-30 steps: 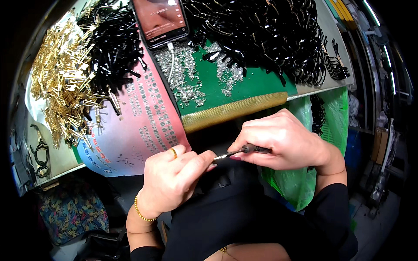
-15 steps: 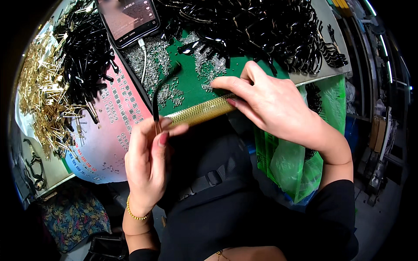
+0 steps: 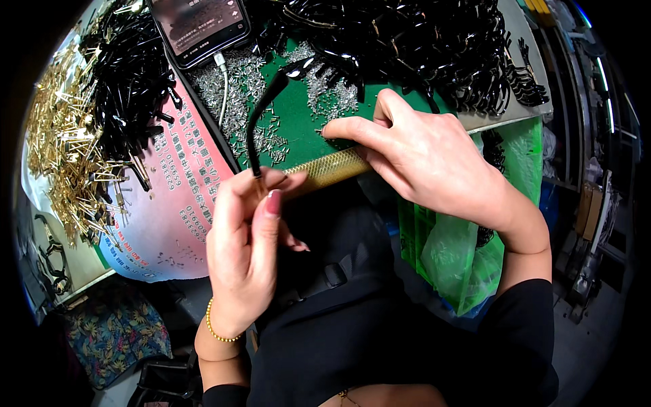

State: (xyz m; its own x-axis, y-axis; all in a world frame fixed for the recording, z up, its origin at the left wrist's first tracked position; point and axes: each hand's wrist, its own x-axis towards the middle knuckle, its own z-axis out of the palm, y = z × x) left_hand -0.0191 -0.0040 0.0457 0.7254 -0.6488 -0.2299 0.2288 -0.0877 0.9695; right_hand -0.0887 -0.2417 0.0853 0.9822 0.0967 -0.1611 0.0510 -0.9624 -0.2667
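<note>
Left hand [image 3: 247,254]: fingers closed in a grip on one curved black plastic strip [image 3: 261,115], held upright by its lower end, just above the green mat [image 3: 298,119] on the worktop. Right hand [image 3: 434,159]: holds nothing, forefinger stretched out, tip touching scattered small silver pins [image 3: 332,102], too many to count. One phone [image 3: 200,27], cable plugged in. One heap of black plastic pieces [image 3: 407,41]; one heap of gold metal pieces [image 3: 64,149].

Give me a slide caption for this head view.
Left hand holds a curved black plastic clip piece; right hand reaches into small silver pins.
</note>
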